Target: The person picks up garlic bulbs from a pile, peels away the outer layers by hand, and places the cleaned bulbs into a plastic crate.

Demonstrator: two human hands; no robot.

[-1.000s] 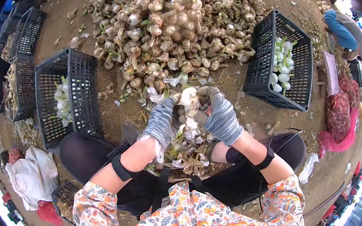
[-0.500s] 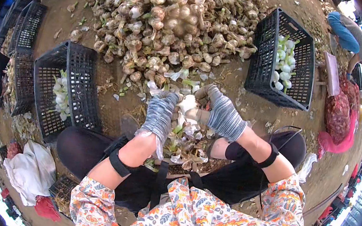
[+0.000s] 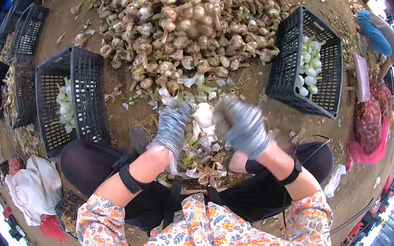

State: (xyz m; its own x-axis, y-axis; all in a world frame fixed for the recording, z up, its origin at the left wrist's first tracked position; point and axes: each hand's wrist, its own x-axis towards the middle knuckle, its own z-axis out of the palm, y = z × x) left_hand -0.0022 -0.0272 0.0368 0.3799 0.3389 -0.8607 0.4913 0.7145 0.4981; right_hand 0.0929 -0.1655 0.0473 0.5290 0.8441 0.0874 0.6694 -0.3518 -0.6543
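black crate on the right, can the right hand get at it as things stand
Probably yes: the crate stands open-topped, ahead and right of the right hand, with only littered ground between. The hand is blurred beside a garlic bulb.

We see a big heap of unpeeled garlic (image 3: 188, 25) ahead, a left black crate (image 3: 91, 94) and a right black crate (image 3: 284, 60) each holding white peeled bulbs (image 3: 308, 67), what may be red mesh sacks (image 3: 369, 123) far right near a stooping person (image 3: 377, 36), and a white cloth (image 3: 34, 187) lower left.
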